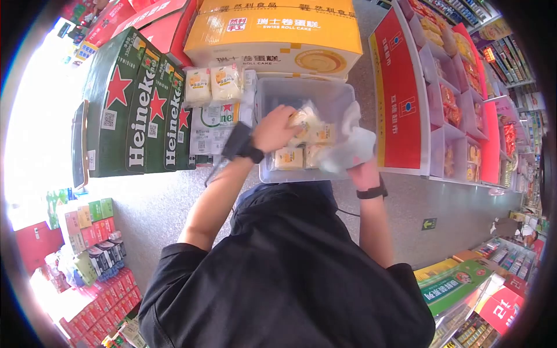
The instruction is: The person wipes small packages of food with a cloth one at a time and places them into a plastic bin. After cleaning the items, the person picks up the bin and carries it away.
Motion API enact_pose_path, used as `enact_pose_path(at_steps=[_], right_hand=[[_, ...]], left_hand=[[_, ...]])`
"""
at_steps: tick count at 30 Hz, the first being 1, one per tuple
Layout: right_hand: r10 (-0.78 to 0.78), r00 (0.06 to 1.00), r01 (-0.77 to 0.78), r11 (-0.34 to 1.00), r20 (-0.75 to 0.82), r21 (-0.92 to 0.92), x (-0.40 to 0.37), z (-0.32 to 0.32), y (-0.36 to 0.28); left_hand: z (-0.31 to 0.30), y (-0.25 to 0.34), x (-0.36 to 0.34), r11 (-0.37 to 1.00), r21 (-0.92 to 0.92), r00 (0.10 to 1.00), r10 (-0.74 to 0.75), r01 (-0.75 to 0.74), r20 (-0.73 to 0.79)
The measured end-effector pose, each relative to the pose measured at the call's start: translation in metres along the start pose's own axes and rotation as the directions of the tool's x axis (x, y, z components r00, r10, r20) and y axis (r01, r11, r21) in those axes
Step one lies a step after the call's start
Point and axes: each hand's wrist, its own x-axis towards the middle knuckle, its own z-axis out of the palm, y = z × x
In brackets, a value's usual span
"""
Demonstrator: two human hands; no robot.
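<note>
My left hand point(275, 131) reaches into a clear plastic bin point(266, 175), its fingers closed on a wrapped snack cake point(304, 119) that sits tilted. Below and beside it in the bin lie more wrapped cakes point(288, 158) with an orange print on their clear packs. My right hand point(364, 175) is at the bin's right side, closed on a white cloth point(355, 145). The cloth is smeared by motion and partly covers the cakes on the right. A black strap is round each wrist, and a dark box-shaped device point(237, 141) sits by the left one.
Two wrapped packs point(212, 85) lie on a white box left of the bin. Green Heineken cartons point(130, 104) stand farther left. A yellow Swiss roll carton point(272, 35) is behind the bin. A red-sided display stand point(400, 98) with snack compartments is at the right.
</note>
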Motion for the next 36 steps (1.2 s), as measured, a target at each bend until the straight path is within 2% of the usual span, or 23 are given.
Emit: enact_pose_path(at_steps=[1,2,3,4,5,7,8,10,11,13,15,17,19,20,22,24,27,30,31,34,36], right_hand=[[-0.131,0.989,0.145,0.950,0.069,-0.278,0.002,0.008,0.005],[-0.235,0.957,0.289,0.804,0.169,-0.519,0.003,0.014,0.010],[-0.266,0.935,0.355,0.676,0.236,-0.646,0.003,0.023,0.015],[-0.296,0.907,0.417,0.522,0.301,-0.744,0.002,0.033,0.020],[-0.287,0.906,0.415,0.462,0.311,-0.784,0.000,0.044,0.022],[-0.217,0.933,0.356,0.670,0.287,-0.651,-0.005,0.081,0.032],[-0.181,0.945,0.312,0.758,0.274,-0.573,-0.007,0.099,0.038],[-0.128,0.942,0.311,0.679,0.310,-0.665,-0.005,0.130,0.034],[-0.104,0.957,0.263,0.699,0.270,-0.665,-0.004,0.140,0.033],[-0.129,0.943,0.318,0.626,0.307,-0.712,-0.002,0.140,0.036],[-0.150,0.938,0.339,0.582,0.312,-0.739,-0.001,0.140,0.039],[-0.169,0.945,0.325,0.571,0.280,-0.754,0.000,0.137,0.038],[-0.129,0.981,0.191,0.783,0.145,-0.591,0.013,0.120,0.044],[-0.159,0.973,0.223,0.826,0.166,-0.517,0.016,0.110,0.048],[-0.217,0.954,0.281,0.892,0.208,-0.355,0.022,0.090,0.058],[-0.259,0.944,0.321,0.594,0.202,-0.738,0.026,0.080,0.048],[-0.225,0.946,0.325,0.671,0.235,-0.667,0.014,0.099,0.035],[-0.177,0.958,0.280,0.748,0.227,-0.602,-0.007,0.143,0.037],[-0.152,0.960,0.265,0.766,0.236,-0.586,-0.008,0.145,0.035],[-0.178,0.941,0.335,0.594,0.286,-0.732,-0.001,0.123,0.041],[-0.177,0.945,0.326,0.565,0.275,-0.758,0.004,0.105,0.047]], left_hand=[[-0.005,-0.001,-0.004,0.942,-0.331,0.998,-0.049,0.058,0.038],[-0.009,0.001,-0.009,0.774,-0.621,0.992,-0.082,0.121,0.091],[-0.010,0.008,-0.020,0.602,-0.779,0.983,-0.150,0.175,0.105],[-0.011,0.016,-0.029,0.590,-0.792,0.983,-0.168,0.158,0.071],[-0.009,0.024,-0.038,0.576,-0.805,0.981,-0.189,0.141,0.037],[-0.003,0.035,-0.052,0.568,-0.815,0.977,-0.214,0.114,-0.012],[0.002,0.037,-0.056,0.585,-0.809,0.975,-0.208,0.056,-0.083],[0.013,0.041,-0.065,0.614,-0.787,0.954,-0.194,-0.061,-0.226],[0.012,0.042,-0.069,0.674,-0.735,0.949,-0.177,-0.077,-0.262],[0.010,0.047,-0.076,0.745,-0.662,0.941,-0.166,-0.076,-0.294],[0.006,0.053,-0.082,0.760,-0.649,0.940,-0.204,-0.025,-0.275],[0.003,0.058,-0.086,0.714,-0.697,0.936,-0.289,0.072,-0.199],[0.014,0.049,-0.081,0.803,-0.596,0.927,-0.222,-0.002,-0.302],[0.019,0.045,-0.079,0.841,-0.539,0.920,-0.182,-0.037,-0.347],[0.018,0.050,-0.078,0.855,-0.517,0.927,-0.161,-0.040,-0.338],[0.022,0.053,-0.077,0.847,-0.530,0.926,-0.156,-0.055,-0.345],[0.030,0.056,-0.073,0.768,-0.638,0.899,-0.243,-0.051,-0.365],[0.027,0.058,-0.073,0.741,-0.670,0.898,-0.263,-0.046,-0.354],[0.028,0.056,-0.073,0.775,-0.627,0.892,-0.222,-0.085,-0.395],[0.030,0.052,-0.076,0.864,-0.485,0.879,-0.120,-0.136,-0.460],[0.029,0.052,-0.080,0.844,-0.530,0.901,-0.162,-0.085,-0.403]])
